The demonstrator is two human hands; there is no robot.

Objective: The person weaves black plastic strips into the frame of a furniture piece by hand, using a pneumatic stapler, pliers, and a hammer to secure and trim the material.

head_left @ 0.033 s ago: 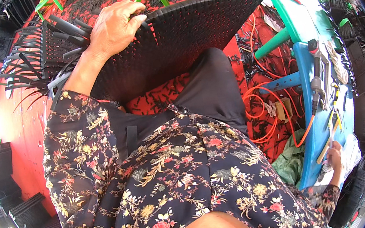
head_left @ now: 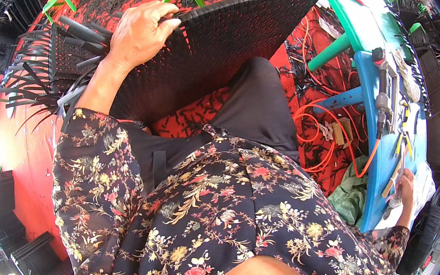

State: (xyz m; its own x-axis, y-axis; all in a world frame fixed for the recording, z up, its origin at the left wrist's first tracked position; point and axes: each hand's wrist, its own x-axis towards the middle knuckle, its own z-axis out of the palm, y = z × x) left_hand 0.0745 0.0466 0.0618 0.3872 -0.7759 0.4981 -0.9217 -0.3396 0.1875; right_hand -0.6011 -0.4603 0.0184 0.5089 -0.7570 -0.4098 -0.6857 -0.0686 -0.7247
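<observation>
My left grip [head_left: 143,36] pinches the upper edge of one black woven panel [head_left: 229,40], tilted beside my knee; rightward, one hose-fed tool [head_left: 383,103] lies on one blue surface [head_left: 385,159], near my right grip [head_left: 405,185], whose closure I cannot tell.

weaving workshop | black woven panel [head_left: 218,42] | black offcuts [head_left: 106,4] littering red floor [head_left: 281,62] | tools [head_left: 382,104] on blue bench [head_left: 375,194]

Your left hand [head_left: 139,35] grips a broad, black, woven panel [head_left: 223,41] by its rim — your right hand [head_left: 406,188] is at a smooth blue tabletop [head_left: 376,186].
</observation>
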